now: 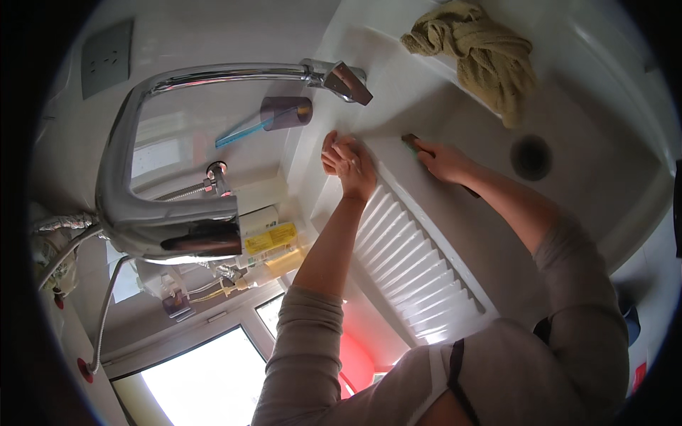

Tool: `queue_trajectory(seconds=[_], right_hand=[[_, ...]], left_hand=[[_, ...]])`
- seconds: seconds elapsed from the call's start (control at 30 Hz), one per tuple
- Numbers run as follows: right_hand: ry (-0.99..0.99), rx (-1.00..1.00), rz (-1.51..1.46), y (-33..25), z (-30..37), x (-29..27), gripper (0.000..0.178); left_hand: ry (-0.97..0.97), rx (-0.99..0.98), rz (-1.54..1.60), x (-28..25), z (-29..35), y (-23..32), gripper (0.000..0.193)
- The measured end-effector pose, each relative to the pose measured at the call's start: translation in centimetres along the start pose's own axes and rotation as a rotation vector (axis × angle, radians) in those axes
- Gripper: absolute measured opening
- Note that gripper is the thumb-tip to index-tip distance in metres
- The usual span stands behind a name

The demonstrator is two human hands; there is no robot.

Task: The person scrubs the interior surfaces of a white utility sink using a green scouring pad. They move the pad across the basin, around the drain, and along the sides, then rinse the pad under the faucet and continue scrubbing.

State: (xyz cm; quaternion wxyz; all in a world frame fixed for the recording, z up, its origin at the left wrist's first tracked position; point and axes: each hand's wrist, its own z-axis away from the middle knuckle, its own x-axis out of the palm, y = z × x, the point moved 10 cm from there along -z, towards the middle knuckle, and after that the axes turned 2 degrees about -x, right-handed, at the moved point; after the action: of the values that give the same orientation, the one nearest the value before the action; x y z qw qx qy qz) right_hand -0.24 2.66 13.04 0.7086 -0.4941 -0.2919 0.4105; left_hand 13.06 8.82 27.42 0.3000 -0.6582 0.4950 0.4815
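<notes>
A white sink (455, 234) with a built-in ribbed washboard (412, 266) lies before me. My right hand (444, 162) is closed round a narrow brown-and-green scrubbing brush (410, 142), pressed to the smooth strip beside the ribs. Most of the brush is hidden under the hand; a dark end shows past the wrist. At the far end of the washboard, my left hand (348, 165) rests by the rim with its fingers loosely bent and apart. It holds nothing that I can see. Over the far rim hangs a crumpled tan towel (486, 60), its end reaching into the basin.
A dark round drain (531, 157) sits in the basin floor. To the left, a large chrome faucet (213, 74) arches up. A purple cup (285, 113) with a blue stick-like thing (245, 133), bottles with a yellow label (271, 238) and a window (202, 376) are on that side.
</notes>
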Motion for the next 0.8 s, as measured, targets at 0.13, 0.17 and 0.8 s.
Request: queue_trajectory(seconds=[0.13, 0.17, 0.8], right_hand=[[-0.024, -0.169, 0.037, -7.4, 3.0, 1.4, 0.045], [-0.011, -0.177, 0.005, -5.9, 2.6, 1.9, 0.045], [-0.102, -0.022, -0.138, -5.3, 1.4, 2.2, 0.046]], left_hand=[[-0.021, -0.041, -0.016, -0.2, 0.8, -0.9, 0.026], [-0.031, -0.061, -0.005, -0.1, 0.8, -0.9, 0.026], [-0.064, -0.056, 0.006, 0.1, 0.1, -0.4, 0.033]])
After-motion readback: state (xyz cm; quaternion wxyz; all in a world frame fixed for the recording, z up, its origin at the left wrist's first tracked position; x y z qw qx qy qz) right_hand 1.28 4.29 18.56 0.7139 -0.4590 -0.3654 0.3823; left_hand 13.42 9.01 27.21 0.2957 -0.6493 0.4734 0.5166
